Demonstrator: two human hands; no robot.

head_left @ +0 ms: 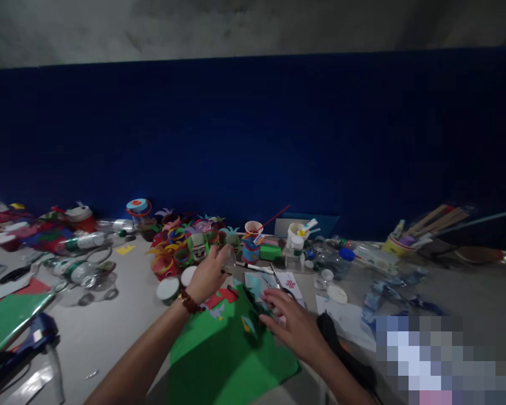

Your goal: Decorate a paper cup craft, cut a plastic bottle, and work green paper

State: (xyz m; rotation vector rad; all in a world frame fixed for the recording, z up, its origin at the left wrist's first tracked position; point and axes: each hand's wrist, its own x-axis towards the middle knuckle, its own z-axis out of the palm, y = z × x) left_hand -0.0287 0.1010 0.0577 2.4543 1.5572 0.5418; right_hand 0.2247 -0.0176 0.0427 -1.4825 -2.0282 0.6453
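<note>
My left hand (208, 274), with a beaded bracelet (189, 302) at the wrist, reaches forward with fingers stretched out. Its fingertips are beside a crowd of small paper-decorated cups (183, 253); a blurry, clear thing (230, 260) is close to them, and contact cannot be made out. Over a green sheet (219, 360), my right hand (290, 320) hovers with thumb and fingers apart. Small cut paper pieces (248, 324) and red scraps (222, 298) lie on the sheet. Scissors (276, 275) lie just beyond the right fingers, partly hidden.
Behind the hands stand a blue paper-wrapped cup (251, 250), a green block (270, 252) and a white tub (296, 232). Plastic bottles (78, 270) and a blue glue gun (37, 332) are at left. At right are a cup of sticks (398, 246) and crumpled blue plastic (379, 295).
</note>
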